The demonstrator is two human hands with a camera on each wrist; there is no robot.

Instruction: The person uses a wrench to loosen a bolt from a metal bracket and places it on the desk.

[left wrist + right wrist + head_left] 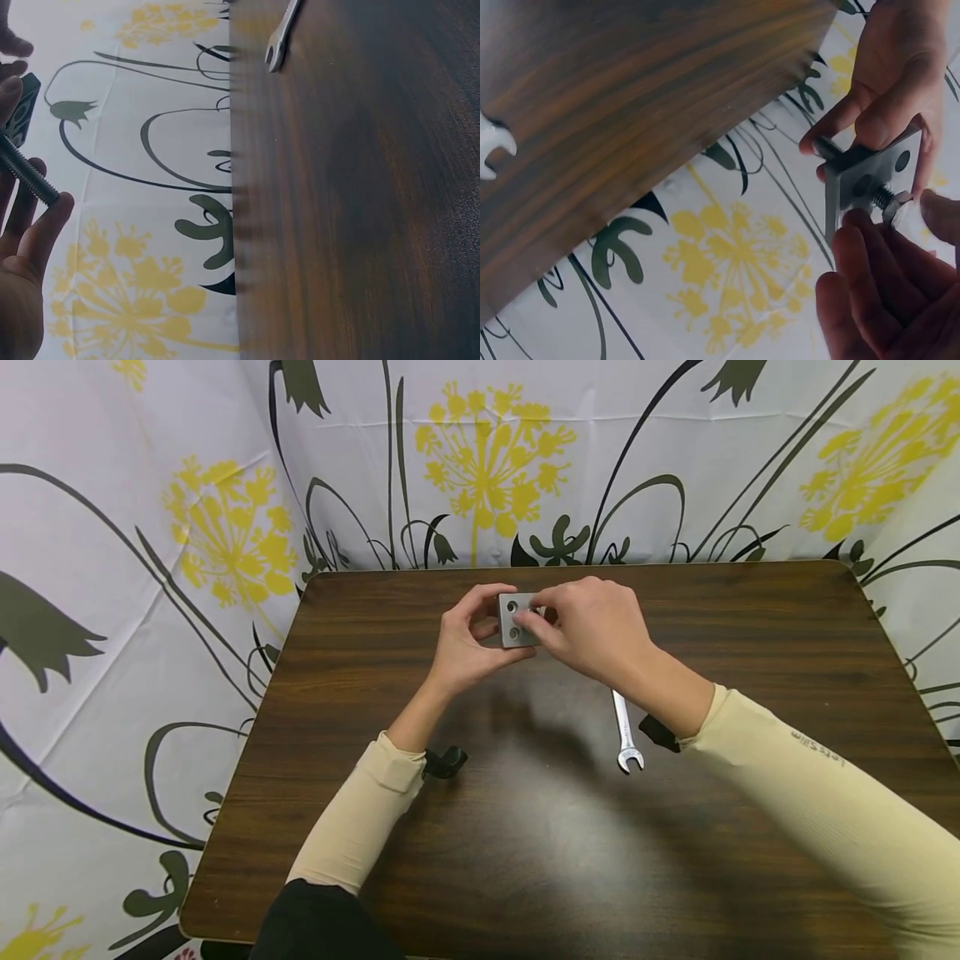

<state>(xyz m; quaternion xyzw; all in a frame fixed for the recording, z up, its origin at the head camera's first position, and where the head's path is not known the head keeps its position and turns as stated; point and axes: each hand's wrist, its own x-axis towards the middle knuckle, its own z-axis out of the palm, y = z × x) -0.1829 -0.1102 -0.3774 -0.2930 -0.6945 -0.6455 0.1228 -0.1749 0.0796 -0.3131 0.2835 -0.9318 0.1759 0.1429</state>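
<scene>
My left hand grips a small grey metal plate with round holes, raised above the far part of the table. A bolt passes through one hole. Its hex head stands a little off the plate's face, with some thread showing between. On the other side, a long threaded shank sticks out beside my left fingers. My right hand has thumb and fingers around the head; in the right wrist view the thumb looks slightly apart from it. In the head view, the right fingers cover part of the plate.
An open-ended wrench lies on the brown wooden table, below my right forearm. Behind the table's far edge hangs a white cloth with yellow and dark flower prints. Dark wrist mounts show beside both sleeves.
</scene>
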